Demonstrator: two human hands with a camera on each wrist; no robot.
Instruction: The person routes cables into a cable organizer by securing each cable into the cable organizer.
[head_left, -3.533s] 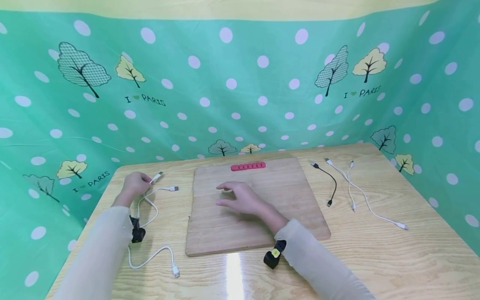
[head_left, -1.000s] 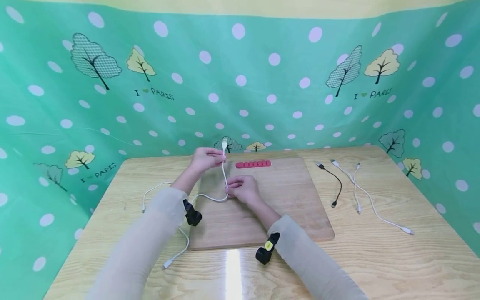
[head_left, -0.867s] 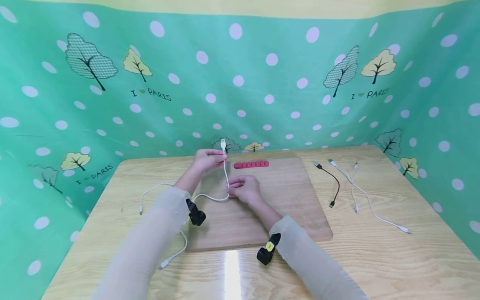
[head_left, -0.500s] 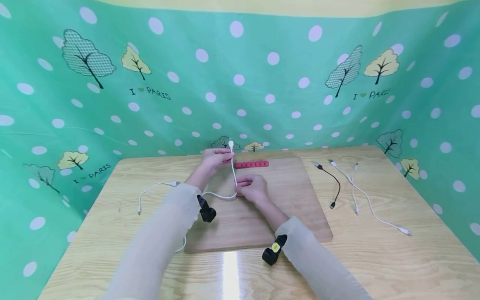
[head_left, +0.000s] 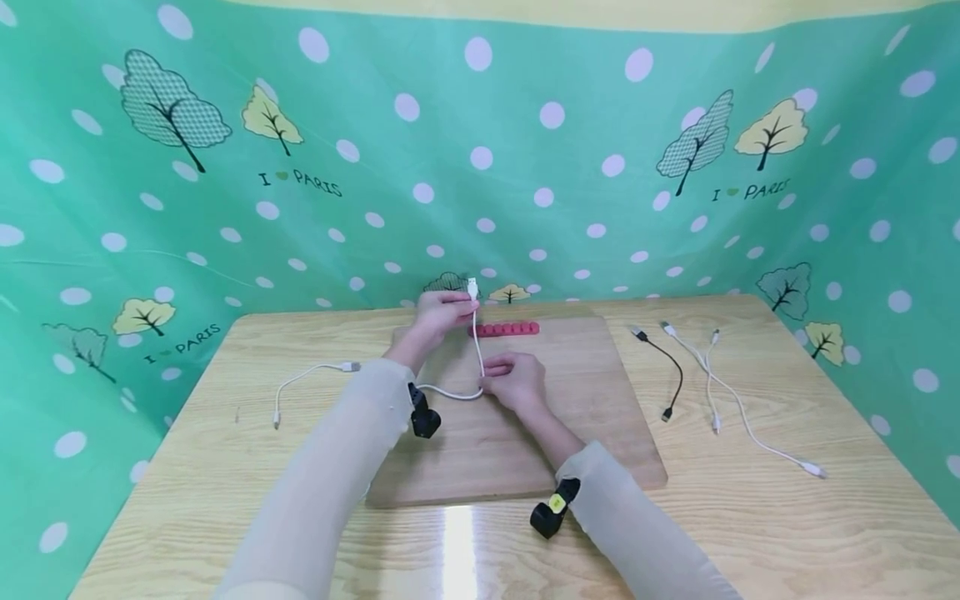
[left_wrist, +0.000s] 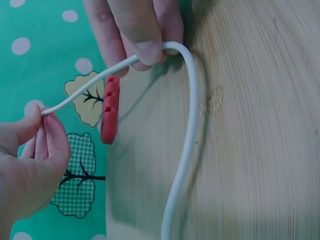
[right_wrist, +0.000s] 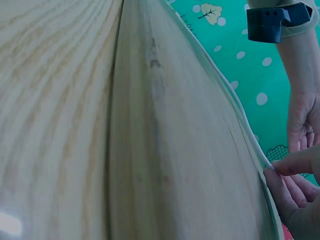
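Note:
A white USB cable is stretched between both hands above the wooden board. My left hand pinches it just below its USB plug, which points up. Lower down, my right hand pinches the same cable between thumb and fingertips. From there the cable bends left and passes behind the left forearm. In the left wrist view, the cable curves away over the board from the right hand's pinch. A red cable holder with a row of slots lies on the board's far edge, just beyond the hands.
The wooden board lies mid-table. Left of it rests a short white cable. To the right lie a short black cable and two crossed white cables. A patterned green curtain hangs behind.
Since 3.5 seconds ago, the left hand has carried the white USB cable from the left onto the board, and the right hand has gripped it. Lately both hands shifted slightly right.

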